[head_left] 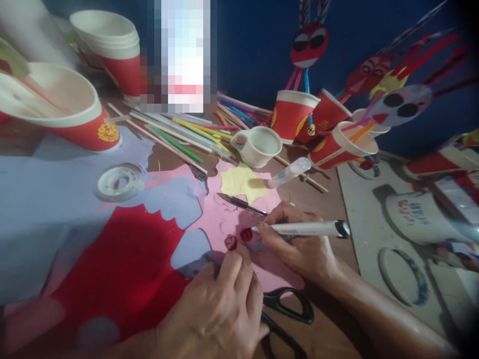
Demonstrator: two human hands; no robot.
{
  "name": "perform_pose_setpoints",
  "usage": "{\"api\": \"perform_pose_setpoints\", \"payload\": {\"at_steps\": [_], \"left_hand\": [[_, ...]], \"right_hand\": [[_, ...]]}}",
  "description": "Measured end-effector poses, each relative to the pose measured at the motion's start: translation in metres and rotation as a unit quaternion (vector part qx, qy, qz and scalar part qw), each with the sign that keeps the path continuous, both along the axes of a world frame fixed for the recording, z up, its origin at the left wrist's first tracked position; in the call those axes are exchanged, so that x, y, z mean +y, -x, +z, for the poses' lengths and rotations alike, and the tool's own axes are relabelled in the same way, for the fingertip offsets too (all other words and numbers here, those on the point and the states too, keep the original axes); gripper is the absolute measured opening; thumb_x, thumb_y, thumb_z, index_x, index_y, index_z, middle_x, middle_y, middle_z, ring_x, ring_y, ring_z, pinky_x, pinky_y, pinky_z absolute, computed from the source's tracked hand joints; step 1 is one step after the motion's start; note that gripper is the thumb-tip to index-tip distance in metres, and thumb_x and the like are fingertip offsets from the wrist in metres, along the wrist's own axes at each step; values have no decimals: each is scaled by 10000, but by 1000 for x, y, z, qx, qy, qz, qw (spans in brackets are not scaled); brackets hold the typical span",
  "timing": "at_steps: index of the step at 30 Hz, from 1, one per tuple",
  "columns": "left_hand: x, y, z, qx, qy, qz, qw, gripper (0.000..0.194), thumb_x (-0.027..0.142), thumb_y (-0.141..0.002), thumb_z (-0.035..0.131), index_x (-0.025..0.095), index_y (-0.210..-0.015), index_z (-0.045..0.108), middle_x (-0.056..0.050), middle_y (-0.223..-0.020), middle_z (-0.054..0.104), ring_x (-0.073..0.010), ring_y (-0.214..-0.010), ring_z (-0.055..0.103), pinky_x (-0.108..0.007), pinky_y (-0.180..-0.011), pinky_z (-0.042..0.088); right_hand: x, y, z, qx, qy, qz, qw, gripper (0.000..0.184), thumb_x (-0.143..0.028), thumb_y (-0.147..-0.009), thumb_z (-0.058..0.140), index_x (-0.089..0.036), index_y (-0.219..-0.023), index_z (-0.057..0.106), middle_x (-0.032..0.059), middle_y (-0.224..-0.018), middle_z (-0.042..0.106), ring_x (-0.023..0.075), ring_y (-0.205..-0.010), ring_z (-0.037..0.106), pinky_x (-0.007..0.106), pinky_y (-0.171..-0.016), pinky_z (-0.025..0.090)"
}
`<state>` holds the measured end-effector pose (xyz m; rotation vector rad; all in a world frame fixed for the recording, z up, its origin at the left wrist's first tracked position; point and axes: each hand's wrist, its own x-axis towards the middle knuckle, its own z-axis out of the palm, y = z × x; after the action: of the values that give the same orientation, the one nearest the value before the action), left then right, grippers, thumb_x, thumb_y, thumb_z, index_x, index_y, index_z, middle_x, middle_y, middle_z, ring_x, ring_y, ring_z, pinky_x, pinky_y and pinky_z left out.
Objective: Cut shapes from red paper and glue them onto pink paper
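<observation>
My right hand (299,244) grips a white marker pen (305,229), its tip at a small red paper disc (246,234) with black lines drawn on it. My left hand (220,299) is closed, its fingertips pinning that disc at the lower edge. Just left of it lies a second red disc (230,242) with black marks. Both rest on pink paper (219,214) with a wavy cut edge. A black pen (241,203) lies above the discs. Black-handled scissors (290,305) lie beside my left hand, their blades hidden.
Red paper (123,264) and pale blue paper (26,214) cover the left side. A tape roll (119,182), a white cup (264,147), a glue tube (290,172) and coloured sticks (179,132) lie behind. Red paper cups (294,117) hold paper faces on sticks. Another tape roll (402,276) is at right.
</observation>
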<state>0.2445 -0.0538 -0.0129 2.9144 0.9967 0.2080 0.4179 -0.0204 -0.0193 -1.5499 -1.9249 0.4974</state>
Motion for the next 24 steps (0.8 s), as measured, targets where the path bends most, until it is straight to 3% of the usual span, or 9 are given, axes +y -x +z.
{"api": "perform_pose_setpoints", "payload": {"at_steps": [5, 24], "left_hand": [[-2, 1, -3, -10, -9, 2, 1000, 425, 500, -828, 541, 122, -961, 682, -152, -1037, 684, -260, -964, 544, -324, -634, 470], [-2, 2, -5, -15, -25, -4, 1000, 475, 498, -833, 531, 92, -1047, 655, -166, -1066, 675, -264, -976, 531, -323, -619, 437]], "right_hand": [[-3, 0, 2, 55, 31, -16, 998, 150, -176, -752, 569, -190, -620, 498, -68, -440, 506, 60, -365, 411, 157, -352, 308], [-3, 6, -3, 28, 31, 42, 998, 149, -185, -758, 556, -176, -621, 500, -52, -467, 499, 64, -384, 406, 188, -388, 329]]}}
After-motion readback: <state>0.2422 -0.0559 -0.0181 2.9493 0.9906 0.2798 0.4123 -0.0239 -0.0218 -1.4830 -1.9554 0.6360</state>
